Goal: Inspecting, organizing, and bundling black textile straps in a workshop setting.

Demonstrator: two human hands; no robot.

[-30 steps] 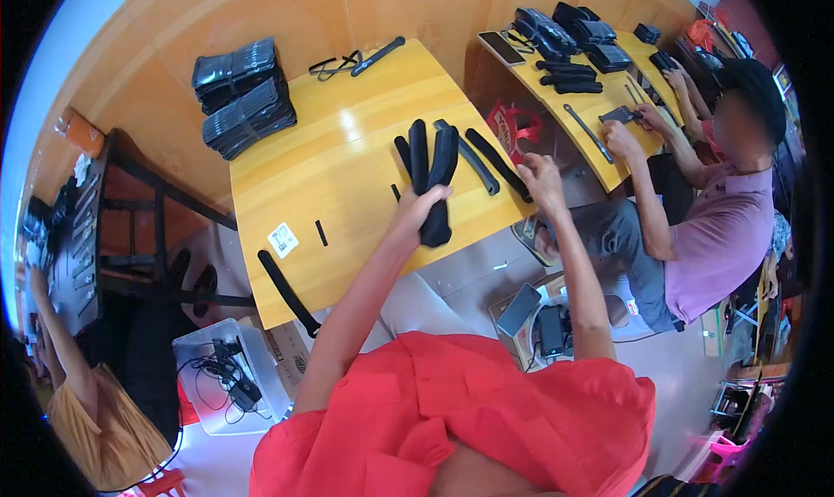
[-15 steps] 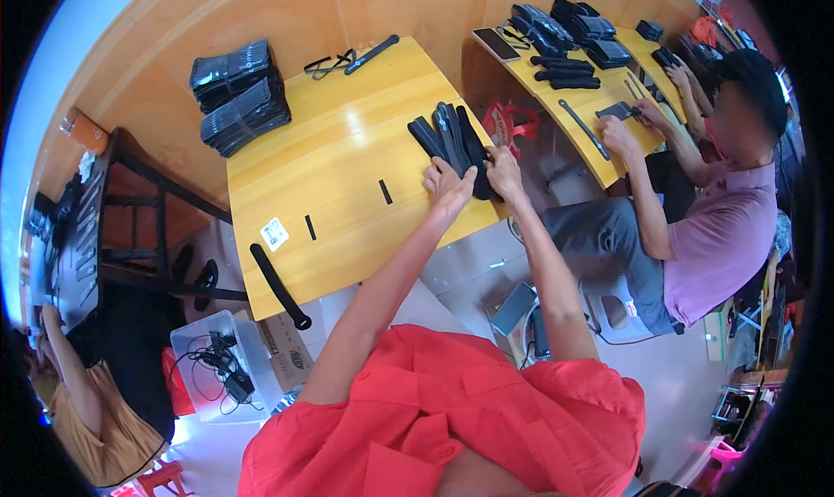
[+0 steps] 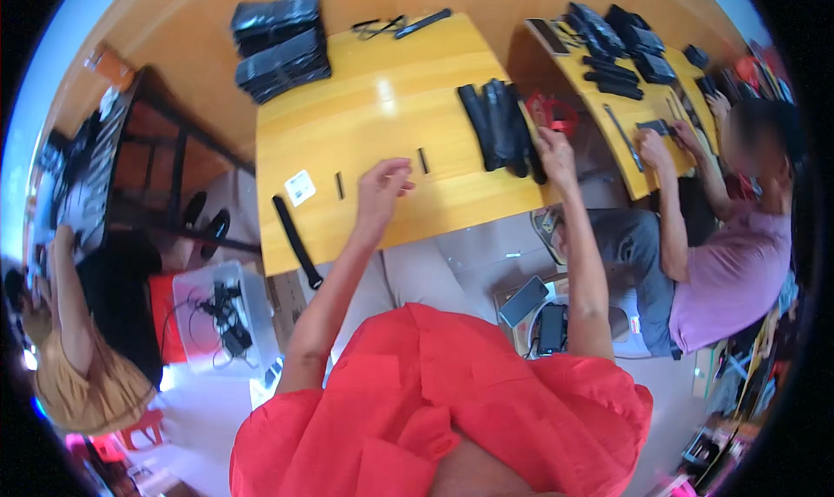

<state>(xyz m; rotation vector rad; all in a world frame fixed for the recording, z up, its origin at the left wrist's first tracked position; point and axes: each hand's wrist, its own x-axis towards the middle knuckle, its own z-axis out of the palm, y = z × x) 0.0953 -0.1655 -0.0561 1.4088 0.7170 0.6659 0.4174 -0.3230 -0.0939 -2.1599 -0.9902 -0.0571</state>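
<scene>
My left hand [image 3: 382, 197] hovers over the front middle of the yellow table [image 3: 365, 141], fingers loosely bent and apart, holding nothing. Close to it, one on each side, lie two short black strips [image 3: 340, 185]. A bundle of long black straps [image 3: 497, 128] lies at the table's right side. Against the bundle's right edge is my right hand [image 3: 558, 158], its fingers bent together; what they hold, if anything, is hidden. A single black strap [image 3: 294, 236] with a ring at one end lies at the left front corner, near a white printed card [image 3: 301, 188].
Stacks of black plastic-wrapped packs [image 3: 282, 58] stand at the table's back left. A black strap [image 3: 423, 23] lies at the back edge. To the right, a co-worker [image 3: 730, 262] handles a dark piece at another table. A clear bin [image 3: 217, 314] of cables stands on the floor.
My left hand has left the strap bundle and moved left over the table. My right hand stays at the bundle's right edge. The whole view has shifted.
</scene>
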